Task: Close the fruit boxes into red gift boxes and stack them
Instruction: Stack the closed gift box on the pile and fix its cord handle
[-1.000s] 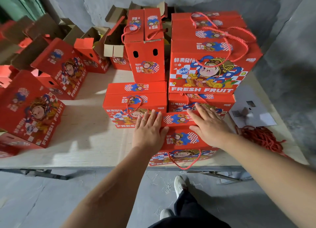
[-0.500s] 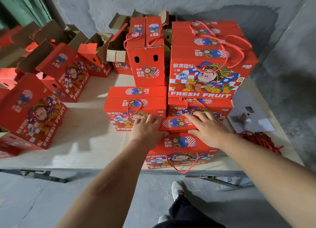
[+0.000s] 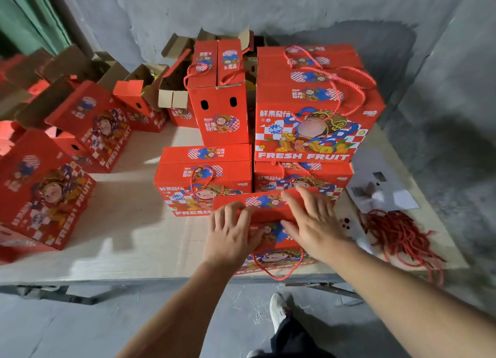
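The gift box (image 3: 273,223) in hand is sitting at the lower centre of the frame, at the near edge of the tabletop (image 3: 128,239), with its rope handle (image 3: 279,269) hanging over that edge. Its top flaps are lying nearly flat; the far flap is sitting slightly raised.

Step in hand, as judged: closing the lid. Both hands are pressing the top flaps down. The next move is calling for the flaps to be seated fully, then for the box to be gripped at its sides and lifted onto a stack.

The left hand (image 3: 230,236) is lying palm down on the near left part of the lid, fingers straight and spread, gripping nothing. The right hand (image 3: 311,223) is lying palm down across the right part, fingers extended toward the far flap, also gripping nothing. Both forearms are entering from the bottom of the frame.

Just behind, closed boxes are standing in stacks: a low box (image 3: 204,180) at centre and a taller stack (image 3: 311,116) at upper right. Unclosed boxes (image 3: 88,124) are lying at the left. A heap of red cords (image 3: 397,234) is lying at the right.
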Demonstrator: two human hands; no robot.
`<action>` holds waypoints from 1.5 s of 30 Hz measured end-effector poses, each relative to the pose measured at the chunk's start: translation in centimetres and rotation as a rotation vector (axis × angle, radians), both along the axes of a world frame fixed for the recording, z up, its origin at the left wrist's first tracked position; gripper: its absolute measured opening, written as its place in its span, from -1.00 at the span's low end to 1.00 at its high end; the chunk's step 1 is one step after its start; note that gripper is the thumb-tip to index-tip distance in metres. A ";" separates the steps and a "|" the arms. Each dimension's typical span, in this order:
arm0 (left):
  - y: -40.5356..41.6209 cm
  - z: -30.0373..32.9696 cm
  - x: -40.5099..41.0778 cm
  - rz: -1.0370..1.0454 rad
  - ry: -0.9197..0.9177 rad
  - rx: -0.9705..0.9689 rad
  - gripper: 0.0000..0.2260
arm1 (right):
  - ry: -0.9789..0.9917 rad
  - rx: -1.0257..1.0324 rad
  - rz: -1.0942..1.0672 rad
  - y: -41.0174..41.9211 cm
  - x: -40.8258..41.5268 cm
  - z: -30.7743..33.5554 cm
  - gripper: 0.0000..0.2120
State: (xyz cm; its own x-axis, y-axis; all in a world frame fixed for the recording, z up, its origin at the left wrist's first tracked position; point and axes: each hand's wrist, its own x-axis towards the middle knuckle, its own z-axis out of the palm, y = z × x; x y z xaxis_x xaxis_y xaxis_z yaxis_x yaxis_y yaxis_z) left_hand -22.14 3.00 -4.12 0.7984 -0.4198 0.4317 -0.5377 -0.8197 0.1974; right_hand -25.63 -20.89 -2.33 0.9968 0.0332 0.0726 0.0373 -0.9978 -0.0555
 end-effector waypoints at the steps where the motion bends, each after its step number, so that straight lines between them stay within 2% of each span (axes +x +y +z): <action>1: 0.1 -0.1 0.2 -0.029 0.012 0.004 -0.50 | -0.020 0.034 -0.012 0.4 -0.9 -0.6 -0.23; 3: 0.3 -0.2 0.8 -0.047 0.047 0.032 -0.44 | -0.001 0.037 -0.026 0.8 -1.5 -1.4 -0.20; 6: 0.2 -0.3 0.8 -0.018 0.005 0.014 -0.41 | -0.137 0.047 -0.004 1.4 -2.4 -1.3 -0.23; 9: -0.2 -1.1 -0.6 -0.045 -0.154 -0.013 -0.62 | -0.284 0.160 -0.083 3.2 -4.9 -2.7 -0.30; 11: -0.1 -1.2 -1.0 -0.082 -0.111 -0.035 -0.73 | -0.298 0.243 -0.152 4.5 -6.6 -4.1 -0.32; 14: 0.2 -1.1 -0.6 -0.039 0.014 -0.047 -0.56 | -0.221 0.273 -0.197 5.3 -7.9 -4.7 -0.26; 17: 0.2 -0.9 -0.4 -0.005 0.049 -0.084 -0.43 | -0.209 0.482 -0.389 4.4 -7.1 -2.8 -0.24; 20: 1.0 0.3 0.3 0.134 0.205 -0.062 -0.20 | 0.028 0.557 -0.583 3.8 -5.9 -0.4 -0.21; 22: 2.1 1.8 1.9 0.167 0.408 0.014 -0.11 | 0.173 0.769 -0.744 4.9 -5.7 0.5 -0.08; 23: 2.6 2.8 3.0 0.175 0.467 0.058 -0.12 | 0.183 0.932 -0.836 5.9 -5.6 0.8 -0.02; 25: 3.0 4.7 5.1 0.160 0.408 0.198 -0.15 | 0.138 1.274 -0.986 8.5 -5.2 1.0 0.13; 27: 2.6 6.0 7.0 0.084 0.340 0.357 -0.17 | 0.094 1.556 -1.025 11.0 -4.5 1.3 0.25; 29: 2.4 6.5 7.7 0.015 0.437 0.435 -0.23 | 0.090 1.702 -0.993 13.0 -3.3 1.8 0.26; 32: 2.2 6.6 6.1 0.075 0.656 0.298 -0.23 | 0.105 1.575 -1.021 14.3 -2.1 2.0 0.21; 35: 0.8 6.5 3.4 0.216 0.615 0.426 0.07 | 0.190 1.502 -1.035 12.9 -1.7 2.1 0.05; 37: 0.5 6.1 1.2 0.248 0.657 0.493 0.23 | 0.314 1.404 -0.901 11.4 -1.6 2.2 -0.08; 40: 0.1 5.3 -2.0 0.261 0.672 0.566 -0.02 | 0.439 1.191 -0.668 9.9 -1.2 2.6 -0.10; 43: -1.0 4.5 -4.6 0.198 0.728 0.560 -0.20 | 0.493 0.827 -0.624 9.3 -1.1 2.2 0.05; 45: -1.8 4.0 -5.7 0.143 0.802 0.467 -0.25 | 0.471 0.628 -0.609 8.5 -1.2 2.1 0.13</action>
State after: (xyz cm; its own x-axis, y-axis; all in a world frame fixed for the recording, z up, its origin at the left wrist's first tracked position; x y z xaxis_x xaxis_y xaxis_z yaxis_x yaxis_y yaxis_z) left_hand -27.83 1.18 -0.13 0.8419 -0.2864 -0.4574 -0.2716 -0.9573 0.0994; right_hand -26.87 -12.44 -0.23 0.7625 -0.4032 -0.5060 -0.6336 -0.6238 -0.4577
